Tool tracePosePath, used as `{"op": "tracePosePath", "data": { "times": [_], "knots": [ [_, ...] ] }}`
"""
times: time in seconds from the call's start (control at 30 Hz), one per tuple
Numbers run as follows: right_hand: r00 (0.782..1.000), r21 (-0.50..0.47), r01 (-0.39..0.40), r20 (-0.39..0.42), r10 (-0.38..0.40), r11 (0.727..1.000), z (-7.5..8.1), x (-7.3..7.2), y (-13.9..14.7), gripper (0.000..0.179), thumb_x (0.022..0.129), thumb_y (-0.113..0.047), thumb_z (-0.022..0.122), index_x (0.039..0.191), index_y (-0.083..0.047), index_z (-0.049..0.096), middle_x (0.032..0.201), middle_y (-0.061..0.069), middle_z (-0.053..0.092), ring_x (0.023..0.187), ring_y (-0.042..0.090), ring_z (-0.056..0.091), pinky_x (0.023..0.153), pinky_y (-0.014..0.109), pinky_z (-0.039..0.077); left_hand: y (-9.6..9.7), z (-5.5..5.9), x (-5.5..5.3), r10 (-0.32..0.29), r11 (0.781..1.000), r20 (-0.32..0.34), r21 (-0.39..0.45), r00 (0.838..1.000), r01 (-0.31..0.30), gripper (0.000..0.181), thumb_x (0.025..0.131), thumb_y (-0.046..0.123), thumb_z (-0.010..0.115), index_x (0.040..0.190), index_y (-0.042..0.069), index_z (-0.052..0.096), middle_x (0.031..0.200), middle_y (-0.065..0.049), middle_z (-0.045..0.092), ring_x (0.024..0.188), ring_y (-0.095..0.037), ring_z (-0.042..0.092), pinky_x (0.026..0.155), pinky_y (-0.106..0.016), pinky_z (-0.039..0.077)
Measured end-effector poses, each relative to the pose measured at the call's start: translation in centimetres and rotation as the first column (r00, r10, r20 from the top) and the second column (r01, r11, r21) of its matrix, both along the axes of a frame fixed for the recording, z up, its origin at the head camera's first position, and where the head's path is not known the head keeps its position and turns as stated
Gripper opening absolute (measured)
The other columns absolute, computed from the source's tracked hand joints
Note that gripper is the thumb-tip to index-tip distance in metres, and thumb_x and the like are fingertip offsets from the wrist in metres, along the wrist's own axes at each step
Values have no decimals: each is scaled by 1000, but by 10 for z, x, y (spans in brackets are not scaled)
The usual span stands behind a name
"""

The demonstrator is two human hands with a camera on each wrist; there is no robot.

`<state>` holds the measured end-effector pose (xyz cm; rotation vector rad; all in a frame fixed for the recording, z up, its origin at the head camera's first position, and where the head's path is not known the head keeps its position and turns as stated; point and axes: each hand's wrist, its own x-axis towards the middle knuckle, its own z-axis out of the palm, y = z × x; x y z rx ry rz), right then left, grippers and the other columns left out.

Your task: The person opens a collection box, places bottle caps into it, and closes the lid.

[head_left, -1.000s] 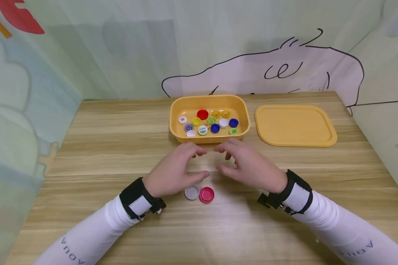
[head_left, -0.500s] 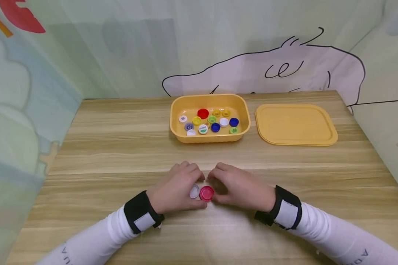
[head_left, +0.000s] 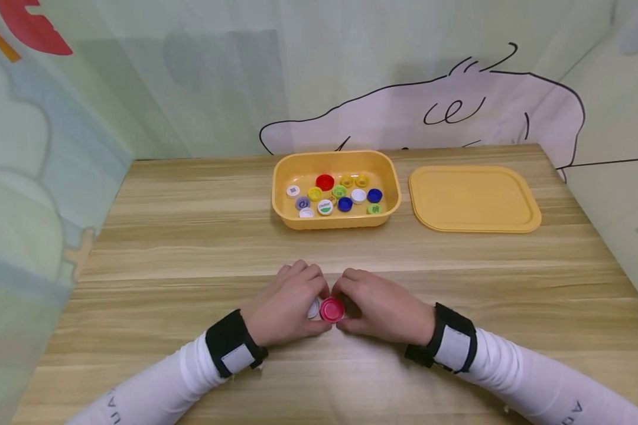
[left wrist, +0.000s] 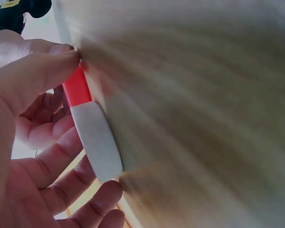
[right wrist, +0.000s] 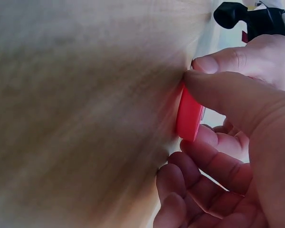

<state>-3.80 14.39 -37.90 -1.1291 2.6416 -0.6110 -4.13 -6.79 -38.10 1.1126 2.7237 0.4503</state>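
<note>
A red bottle cap (head_left: 332,310) and a greyish-white bottle cap (head_left: 313,308) lie side by side on the wooden table, flat and touching. My left hand (head_left: 287,307) curls round the white cap from the left, its thumb reaching to the red cap's near edge. From the right, my right hand (head_left: 387,308) pinches the red cap between thumb and index finger. The left wrist view shows the white cap (left wrist: 96,140) beside the fingers, with the red cap (left wrist: 77,88) next to it. In the head view, the left hand partly hides the white cap.
Behind the hands stands a yellow tub (head_left: 336,223) holding several bottle caps of various colours. Its flat yellow lid (head_left: 475,199) lies to the right. A printed curtain (head_left: 191,88) hangs along the table's back edge.
Both hands have come down from in front of the tub to the two caps and closed in from either side. The white cap has shifted slightly right, against the red one.
</note>
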Motion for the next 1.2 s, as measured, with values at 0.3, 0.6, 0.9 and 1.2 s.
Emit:
{"op": "tracePosePath", "data": {
  "times": [0.3,0.6,0.9,1.2],
  "knots": [
    [1000,-53,16,-11,-17,998,2,-1,1,35,77,-40,72,102,-20,56,91,-10,50,76,6,48,65,23,46,-1,-1,-2,12,998,-5,60,1000,-12,40,73,53,70,95,23,53,91,12,44,88,-8,34,73,-32,35],
    [994,-123,114,14,-113,986,15,-7,3,38,78,-45,70,105,-23,56,92,-14,51,82,5,51,72,23,48,-2,7,-10,56,969,-1,242,998,-54,37,75,44,72,99,21,56,91,8,51,87,-8,38,73,-30,37],
    [989,-286,134,-17,-145,949,26,-22,2,37,78,-29,74,110,-20,58,92,-11,53,80,7,50,65,27,50,-4,18,-17,150,898,15,416,989,-142,37,76,29,75,107,18,58,97,11,52,91,-9,46,76,-27,44],
    [981,-378,148,-57,-183,914,38,-39,-3,37,79,-25,73,113,-19,58,94,-10,55,79,7,51,65,26,50,-5,31,-27,254,846,15,480,967,-230,43,77,28,74,115,20,56,103,11,51,96,-7,43,79,-27,45]
  ]
}}
